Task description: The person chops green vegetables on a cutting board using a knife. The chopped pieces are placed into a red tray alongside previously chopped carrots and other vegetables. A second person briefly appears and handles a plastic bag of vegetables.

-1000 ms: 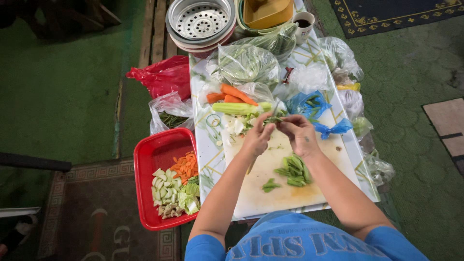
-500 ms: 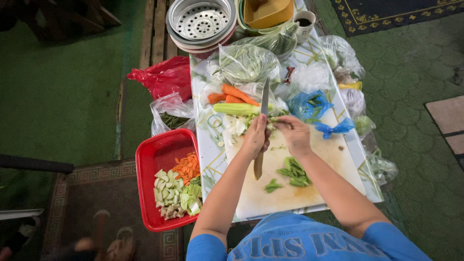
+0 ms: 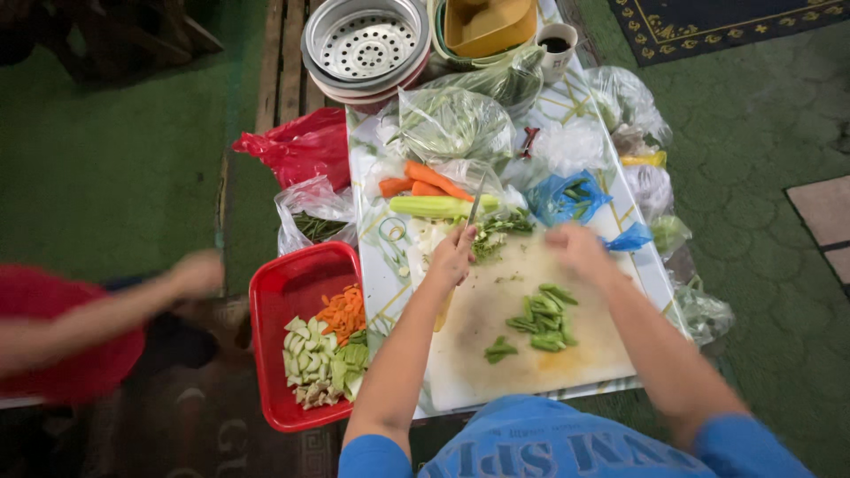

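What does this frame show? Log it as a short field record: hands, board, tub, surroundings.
left hand: grips a knife, blade pointing away
right hand: blurred, over the cutting board, holding nothing visible
board: cut green pieces
red tub: chopped carrot and pale vegetables
behind board: whole carrots, bagged greens
other person: blurred arm at left

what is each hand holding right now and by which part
The left hand grips a knife by its handle, blade pointing away over the cutting board. The right hand is blurred; whether it holds anything cannot be told.
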